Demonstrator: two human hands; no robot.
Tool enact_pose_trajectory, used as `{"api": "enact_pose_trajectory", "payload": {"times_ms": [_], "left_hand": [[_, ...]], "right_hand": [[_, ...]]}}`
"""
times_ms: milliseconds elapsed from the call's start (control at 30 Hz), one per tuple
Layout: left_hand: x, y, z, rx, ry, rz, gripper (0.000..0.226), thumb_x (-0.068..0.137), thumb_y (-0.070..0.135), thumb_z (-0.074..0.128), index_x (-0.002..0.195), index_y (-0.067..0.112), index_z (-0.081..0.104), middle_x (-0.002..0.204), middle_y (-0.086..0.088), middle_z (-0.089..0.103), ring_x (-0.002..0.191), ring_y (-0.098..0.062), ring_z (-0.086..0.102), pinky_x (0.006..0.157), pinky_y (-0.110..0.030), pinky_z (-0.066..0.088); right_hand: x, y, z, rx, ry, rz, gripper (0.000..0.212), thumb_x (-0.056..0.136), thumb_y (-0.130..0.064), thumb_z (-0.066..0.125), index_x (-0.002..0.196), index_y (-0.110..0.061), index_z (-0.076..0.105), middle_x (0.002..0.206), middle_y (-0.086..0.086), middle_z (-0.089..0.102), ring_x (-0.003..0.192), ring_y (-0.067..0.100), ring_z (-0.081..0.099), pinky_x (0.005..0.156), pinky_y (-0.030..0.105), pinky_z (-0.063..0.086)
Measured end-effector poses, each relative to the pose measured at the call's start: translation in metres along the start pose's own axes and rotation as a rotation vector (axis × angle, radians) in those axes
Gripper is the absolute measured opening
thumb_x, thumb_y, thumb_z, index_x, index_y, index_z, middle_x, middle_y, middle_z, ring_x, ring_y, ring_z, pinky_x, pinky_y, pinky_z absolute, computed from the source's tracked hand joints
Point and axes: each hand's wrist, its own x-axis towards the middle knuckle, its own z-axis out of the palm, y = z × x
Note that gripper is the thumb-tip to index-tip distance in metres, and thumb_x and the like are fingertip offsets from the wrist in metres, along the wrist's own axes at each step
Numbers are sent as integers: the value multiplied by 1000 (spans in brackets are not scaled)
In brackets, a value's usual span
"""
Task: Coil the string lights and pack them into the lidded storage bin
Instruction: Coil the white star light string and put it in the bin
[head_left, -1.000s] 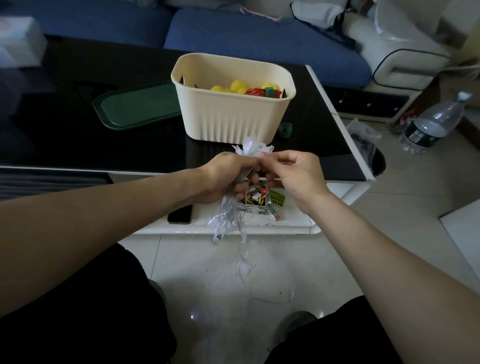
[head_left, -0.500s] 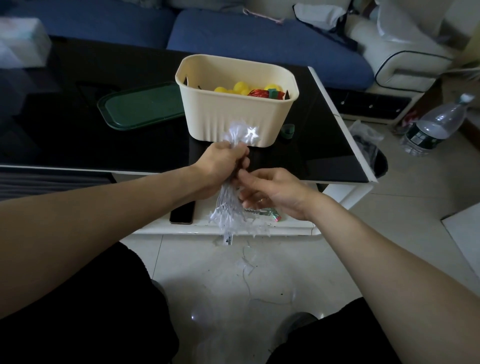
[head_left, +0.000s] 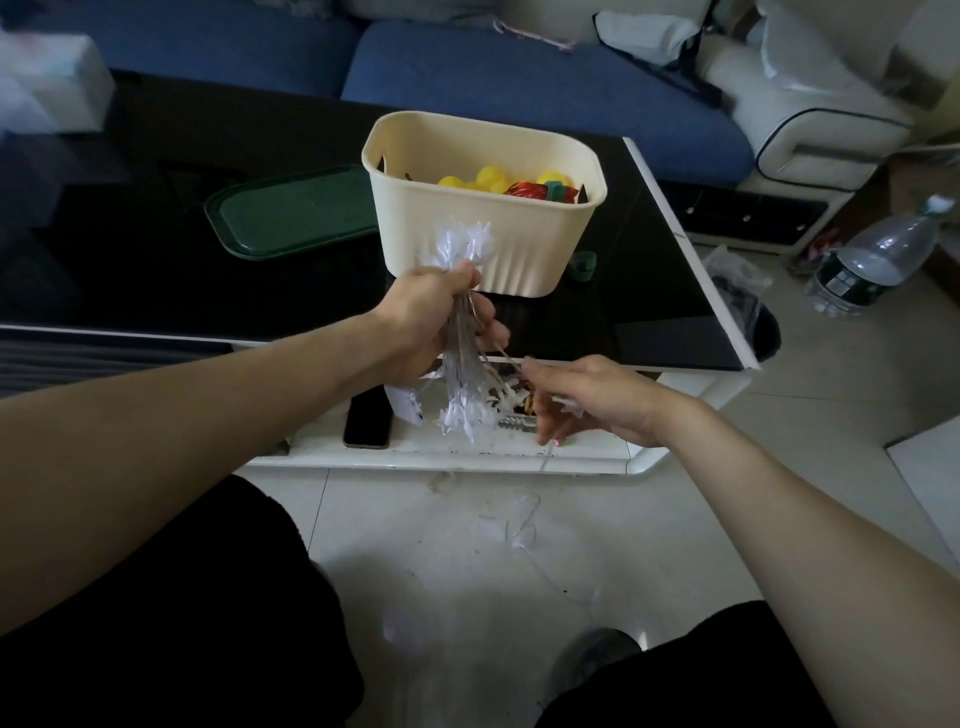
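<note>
My left hand (head_left: 441, 317) grips a bundle of white star-shaped string lights (head_left: 465, 384), with star tips sticking out above and below the fist. A thin wire runs from the bundle to my right hand (head_left: 582, 397), which holds it low and to the right. The loose tail of the string (head_left: 519, 525) trails down onto the floor tiles. The cream storage bin (head_left: 488, 244) stands open on the black table just beyond my left hand, with yellow and red items inside. Its dark green lid (head_left: 296, 210) lies flat on the table to the bin's left.
A phone (head_left: 366, 421) and small packets lie on the table's white lower shelf under my hands. A small green ring (head_left: 583, 266) sits beside the bin. A water bottle (head_left: 878, 260) and a dark waste bin (head_left: 753, 322) stand on the floor at right. A blue sofa is behind.
My left hand has risen slightly with the bundle. My right hand dropped from the bundle's top to lower right, drawing the wire out along the string.
</note>
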Motion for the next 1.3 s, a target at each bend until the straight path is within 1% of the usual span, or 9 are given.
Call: {"api": "enact_pose_trajectory", "payload": {"times_ms": [100,200,367,633,800,967,1133,1233,1300], "left_hand": [[1,-1,-1,18,-31,-27,26,107,23,38,84,13,47,58,-1,38,46,-17,39,55,-33,54],[3,-2,-5,74,4,-23,28,106,24,38,80,17,45,57,2,31,45,-13,26,44,-25,37],[6,-2,-10,62,52,-8,30,105,20,37,76,18,43,59,2,24,45,-12,17,42,-23,23],[7,-6,3,32,88,-31,18,100,17,49,84,15,43,55,1,29,46,-13,22,43,-24,28],[7,-13,13,47,84,-46,20,104,15,44,84,14,45,54,2,35,42,-11,29,43,-24,32],[7,-18,19,-4,105,-81,22,105,14,39,85,9,46,61,-5,42,46,-17,40,46,-27,45],[4,-21,20,79,116,-109,16,104,12,42,107,-2,49,70,-13,52,58,-27,54,52,-39,57],[4,-22,18,136,91,-148,23,104,12,42,120,-5,47,78,-16,56,65,-31,61,48,-38,57],[3,-23,17,197,64,-179,27,104,12,41,122,-7,47,80,-17,59,63,-30,63,49,-39,57]], "right_hand": [[1,3,-10,54,26,94,76,90,-75,39,82,-6,69,72,12,66,71,26,66,86,45,55],[1,9,-20,42,106,155,79,101,-64,28,74,-5,72,66,10,64,61,22,61,74,40,52],[-8,14,-29,-58,145,151,33,99,-24,56,75,-6,71,62,8,61,64,20,57,83,43,51],[-10,3,-17,-119,149,13,21,95,-24,67,88,-5,73,66,5,60,67,21,57,79,39,57],[-4,-8,1,-120,131,-24,22,98,-14,61,89,3,72,63,-2,60,71,23,53,73,38,49],[-3,-16,15,-185,59,-37,26,94,3,54,84,-12,73,94,21,65,73,21,54,72,32,49],[-2,-15,14,-281,174,-142,10,87,-10,77,85,-14,68,82,17,74,64,18,65,73,43,59],[-1,-16,14,-279,225,-158,23,78,-13,86,82,-13,64,68,9,73,60,21,69,71,50,59],[-2,-18,15,-254,258,-190,31,74,-14,90,76,-14,59,58,0,68,56,19,68,63,46,59]]}}
